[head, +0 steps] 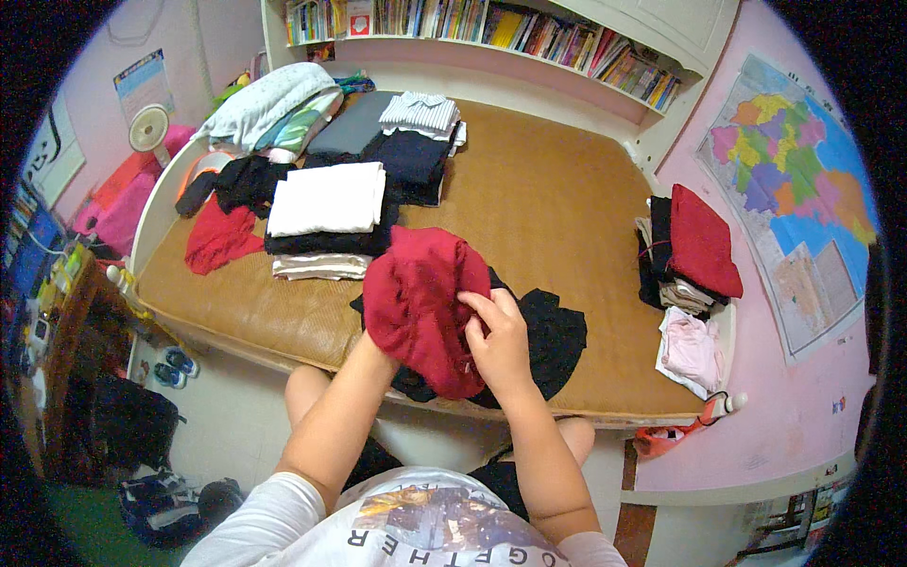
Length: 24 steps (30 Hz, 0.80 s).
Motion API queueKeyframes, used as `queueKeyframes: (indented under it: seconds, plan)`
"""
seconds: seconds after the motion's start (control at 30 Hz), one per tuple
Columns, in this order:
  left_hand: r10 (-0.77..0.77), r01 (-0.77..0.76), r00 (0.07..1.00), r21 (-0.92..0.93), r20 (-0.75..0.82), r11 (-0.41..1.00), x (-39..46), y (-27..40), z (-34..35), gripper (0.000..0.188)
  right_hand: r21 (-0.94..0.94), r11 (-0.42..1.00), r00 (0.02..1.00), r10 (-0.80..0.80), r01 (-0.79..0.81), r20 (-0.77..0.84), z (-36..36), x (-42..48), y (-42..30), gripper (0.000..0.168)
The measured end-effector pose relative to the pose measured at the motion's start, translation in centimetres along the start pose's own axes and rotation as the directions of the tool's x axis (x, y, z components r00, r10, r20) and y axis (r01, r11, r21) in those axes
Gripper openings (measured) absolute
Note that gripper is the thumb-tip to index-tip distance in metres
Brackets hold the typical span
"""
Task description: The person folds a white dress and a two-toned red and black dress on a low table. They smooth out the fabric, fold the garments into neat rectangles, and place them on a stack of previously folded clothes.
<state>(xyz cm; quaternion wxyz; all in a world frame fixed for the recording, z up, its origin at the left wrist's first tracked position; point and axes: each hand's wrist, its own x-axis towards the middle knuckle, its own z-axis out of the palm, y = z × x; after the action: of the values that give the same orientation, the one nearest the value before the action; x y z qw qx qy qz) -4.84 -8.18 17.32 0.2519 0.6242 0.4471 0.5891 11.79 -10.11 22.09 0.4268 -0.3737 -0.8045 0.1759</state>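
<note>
A crumpled dark red garment is held up over the near edge of the bed, in front of my body. My left forearm runs into it from below, and the cloth hides my left hand, so its grip does not show. On the garment's right side, my right hand has its thumb and fingertips on the fabric, bent as in a pinch. Black clothing lies spread on the brown mattress beneath and to the right of the red cloth.
Left of my hands is a folded stack topped by a white garment. Loose red cloth and black cloth lie beyond it. Farther back is a striped shirt. Another folded stack and pink clothing sit at the right end.
</note>
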Motion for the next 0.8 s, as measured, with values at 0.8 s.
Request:
queueKeyframes:
  seconds: [0.8]
  plan:
    - [-0.015, 0.034, 0.985, -0.108, 0.169, 0.994, 3.8, 3.3, -3.5, 0.033, 0.485, 0.863, 0.967, 0.225, -0.141, -0.12, 3.5, -5.1, 1.6, 0.014]
